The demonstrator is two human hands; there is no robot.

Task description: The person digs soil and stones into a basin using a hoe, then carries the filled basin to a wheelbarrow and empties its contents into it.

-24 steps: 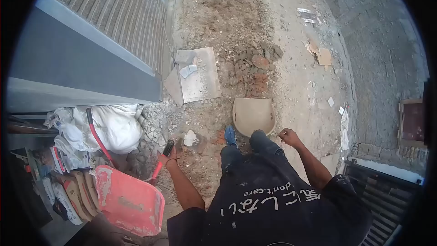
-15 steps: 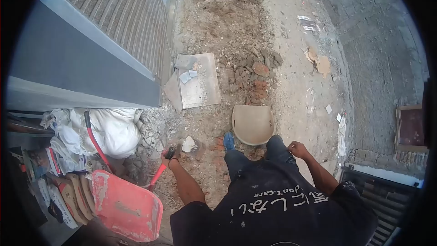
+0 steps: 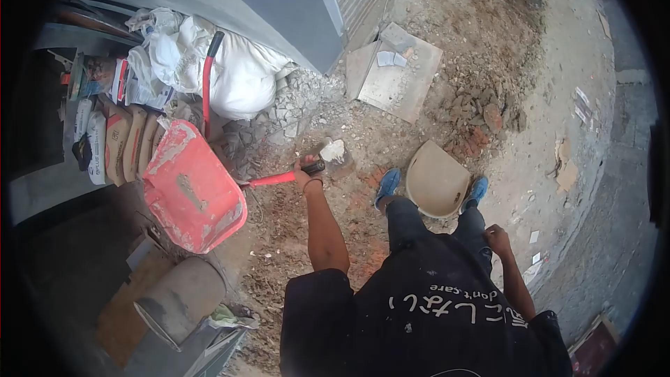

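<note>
My left hand (image 3: pixel 308 173) is wrapped around the black grip end of a red handle (image 3: pixel 273 180) on a wheelbarrow (image 3: pixel 195 192). The wheelbarrow's red tray is scraped and smeared with grey residue. Its other red handle (image 3: pixel 207 87), with a black grip, points away beside the white sacks. Close to my right thigh, my right hand (image 3: pixel 497 239) is curled closed, and nothing shows in it. On the ground between my blue shoes lies a tan, shovel-shaped basin (image 3: pixel 438 180), with no load visible in it.
Stuffed white sacks (image 3: pixel 241 84) and stacked brown bags (image 3: pixel 125 143) line the left side. Boards (image 3: pixel 401 87) lie ahead near broken rubble (image 3: pixel 492 119). A grey cylindrical container (image 3: pixel 183 300) is at lower left. Cardboard scraps (image 3: pixel 565 167) lie to the right on rough ground.
My view has turned to the left, so the scene sits further right. My left hand still grips the wheelbarrow handle, which now lies nearly level in view. The basin stays between my feet.
</note>
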